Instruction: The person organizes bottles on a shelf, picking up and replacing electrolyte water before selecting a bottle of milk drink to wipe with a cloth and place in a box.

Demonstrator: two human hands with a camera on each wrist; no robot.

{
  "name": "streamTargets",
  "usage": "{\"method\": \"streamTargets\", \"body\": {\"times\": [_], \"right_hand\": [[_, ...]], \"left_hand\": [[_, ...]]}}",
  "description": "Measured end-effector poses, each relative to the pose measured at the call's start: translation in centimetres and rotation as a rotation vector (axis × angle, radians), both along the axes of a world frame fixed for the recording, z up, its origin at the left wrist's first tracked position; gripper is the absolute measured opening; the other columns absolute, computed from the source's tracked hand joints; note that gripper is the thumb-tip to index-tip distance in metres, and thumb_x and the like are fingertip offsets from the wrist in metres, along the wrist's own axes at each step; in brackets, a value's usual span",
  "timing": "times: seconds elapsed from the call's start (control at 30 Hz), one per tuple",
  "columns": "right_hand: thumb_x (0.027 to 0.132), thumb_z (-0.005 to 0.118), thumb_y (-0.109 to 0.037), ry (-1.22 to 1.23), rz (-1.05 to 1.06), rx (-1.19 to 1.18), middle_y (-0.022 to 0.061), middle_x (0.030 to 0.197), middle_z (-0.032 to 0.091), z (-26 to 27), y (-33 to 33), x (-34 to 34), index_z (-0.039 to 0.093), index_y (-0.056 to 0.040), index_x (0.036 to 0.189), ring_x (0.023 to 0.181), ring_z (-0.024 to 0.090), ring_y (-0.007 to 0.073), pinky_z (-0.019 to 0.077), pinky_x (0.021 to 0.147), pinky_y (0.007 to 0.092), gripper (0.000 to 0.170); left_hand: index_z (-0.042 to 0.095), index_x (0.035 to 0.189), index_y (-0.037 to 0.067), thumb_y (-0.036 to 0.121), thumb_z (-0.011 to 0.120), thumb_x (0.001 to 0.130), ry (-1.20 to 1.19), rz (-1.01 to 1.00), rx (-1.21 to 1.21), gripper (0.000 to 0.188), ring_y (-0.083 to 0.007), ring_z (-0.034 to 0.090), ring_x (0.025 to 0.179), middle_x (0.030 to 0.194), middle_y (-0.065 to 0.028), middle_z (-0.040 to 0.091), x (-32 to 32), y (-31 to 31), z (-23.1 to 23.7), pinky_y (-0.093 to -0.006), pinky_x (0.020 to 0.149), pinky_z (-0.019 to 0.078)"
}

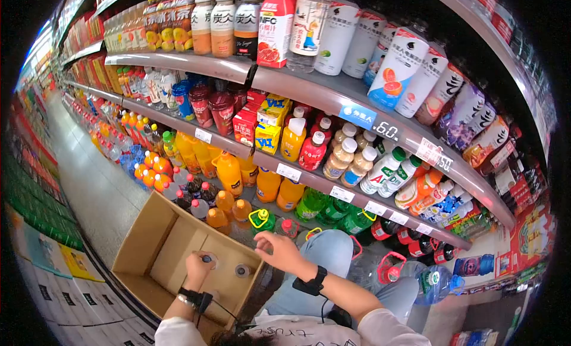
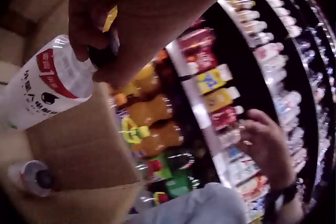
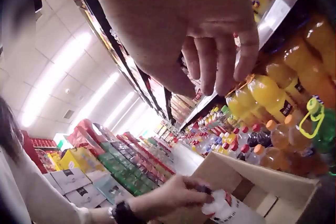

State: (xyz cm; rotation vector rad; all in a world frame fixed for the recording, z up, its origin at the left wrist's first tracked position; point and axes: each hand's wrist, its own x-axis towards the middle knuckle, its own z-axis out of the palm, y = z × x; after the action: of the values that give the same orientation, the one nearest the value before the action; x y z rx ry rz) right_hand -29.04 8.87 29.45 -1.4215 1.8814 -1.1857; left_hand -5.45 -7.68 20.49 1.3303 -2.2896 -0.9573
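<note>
My left hand [image 1: 198, 269] is inside the open cardboard box [image 1: 138, 236], its fingers pinching the dark cap of a white bottle. The left wrist view shows that bottle [image 2: 50, 85] with a red band and black lettering, tilted beneath the hand [image 2: 131, 19]. Another bottle [image 1: 242, 270] with a dark cap stands in the box to the right. My right hand [image 1: 278, 251] is raised beyond the box's right edge, fingers loosely bent and holding nothing; in the right wrist view its fingers [image 3: 207, 64] hang down above the bottles on the floor.
Shelves of drinks [image 1: 232, 66] rise in front. Large orange bottles [image 1: 228, 169] and green bottles [image 1: 357, 220] stand at the lowest level behind the box. My bent knee [image 1: 330, 251] is right of the box; stacked cartons [image 1: 65, 298] line the left side.
</note>
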Motion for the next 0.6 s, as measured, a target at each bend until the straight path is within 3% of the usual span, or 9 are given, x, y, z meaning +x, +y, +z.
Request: {"method": "streamTargets", "body": {"times": [0.13,0.2,0.3,0.33,0.43,0.47,0.57,0.6], "right_hand": [[0.079,0.073,-0.016,0.037,0.157,-0.037,0.0097,0.108,0.064,1.3,-0.8,1.5,0.052,-0.0100,0.123,0.100,0.064,0.0251,0.0516,0.085,0.0365,0.049],[0.076,0.077,-0.018,0.067,0.249,-0.034,0.0137,0.128,0.057,2.0,-1.2,1.7,0.044,-0.0088,0.135,0.117,0.056,0.0298,0.0462,0.098,0.0400,0.068],[0.076,0.078,-0.019,0.017,0.208,-0.157,0.0153,0.132,0.054,3.8,-1.3,2.3,0.043,-0.0054,0.134,0.121,0.053,0.0306,0.0441,0.100,0.0401,0.069],[0.070,0.081,-0.027,-0.015,0.186,-0.278,0.0211,0.121,0.059,4.4,-1.3,2.2,0.037,-0.0095,0.140,0.110,0.059,0.0381,0.0485,0.093,0.0448,0.085],[0.067,0.082,-0.029,-0.066,0.019,-0.193,0.0189,0.111,0.064,8.0,-0.7,1.1,0.040,-0.0089,0.138,0.099,0.065,0.0372,0.0526,0.086,0.0440,0.086],[0.063,0.083,-0.030,0.033,-0.060,-0.254,0.0175,0.106,0.066,9.8,-0.4,0.5,0.044,-0.0086,0.136,0.094,0.067,0.0359,0.0544,0.083,0.0424,0.085],[0.062,0.084,-0.030,-0.038,-0.076,-0.470,0.0153,0.109,0.067,14.5,-0.8,-3.3,0.052,-0.0061,0.128,0.098,0.068,0.0267,0.0525,0.087,0.0366,0.077],[0.061,0.085,-0.027,-0.036,-0.123,-0.382,0.0127,0.106,0.068,16.5,-0.8,-4.6,0.054,-0.0054,0.125,0.098,0.067,0.0233,0.0521,0.087,0.0356,0.074]], "left_hand": [[0.074,0.085,0.002,0.010,0.078,0.059,0.095,-0.184,-0.180,0.027,-0.0255,0.068,0.068,0.081,-0.0146,0.067,-1.1,1.5,11.9,-0.0324,0.061,0.0529],[0.072,0.088,0.001,0.007,0.080,0.060,0.174,-0.234,-0.119,0.029,-0.0185,0.067,0.068,0.083,-0.0104,0.066,-2.2,2.5,17.9,-0.0285,0.060,0.0524],[0.067,0.093,-0.001,0.002,0.081,0.064,0.431,-0.315,0.152,0.033,-0.0113,0.064,0.073,0.089,-0.0059,0.065,-4.3,2.7,22.4,-0.0265,0.062,0.0523],[0.065,0.095,-0.003,0.000,0.081,0.065,0.539,-0.343,0.275,0.034,-0.0095,0.063,0.075,0.092,-0.0047,0.065,-5.3,2.6,23.6,-0.0265,0.063,0.0523],[0.064,0.098,-0.002,-0.001,0.082,0.069,0.751,-0.489,0.267,0.035,-0.0047,0.061,0.073,0.089,-0.0026,0.063,-9.5,2.9,28.6,-0.0201,0.067,0.0520],[0.064,0.102,-0.002,0.000,0.082,0.070,0.740,-0.491,0.224,0.037,-0.0049,0.060,0.073,0.091,-0.0034,0.063,-10.8,2.8,29.8,-0.0205,0.068,0.0519],[0.063,0.114,-0.001,0.002,0.082,0.072,0.865,-0.485,0.185,0.047,-0.0062,0.057,0.080,0.103,-0.0060,0.062,-14.7,2.8,33.1,-0.0227,0.068,0.0521],[0.062,0.117,0.000,0.003,0.082,0.072,0.902,-0.502,0.044,0.050,-0.0078,0.058,0.085,0.109,-0.0066,0.061,-15.9,3.2,33.8,-0.0234,0.069,0.0522]]}}
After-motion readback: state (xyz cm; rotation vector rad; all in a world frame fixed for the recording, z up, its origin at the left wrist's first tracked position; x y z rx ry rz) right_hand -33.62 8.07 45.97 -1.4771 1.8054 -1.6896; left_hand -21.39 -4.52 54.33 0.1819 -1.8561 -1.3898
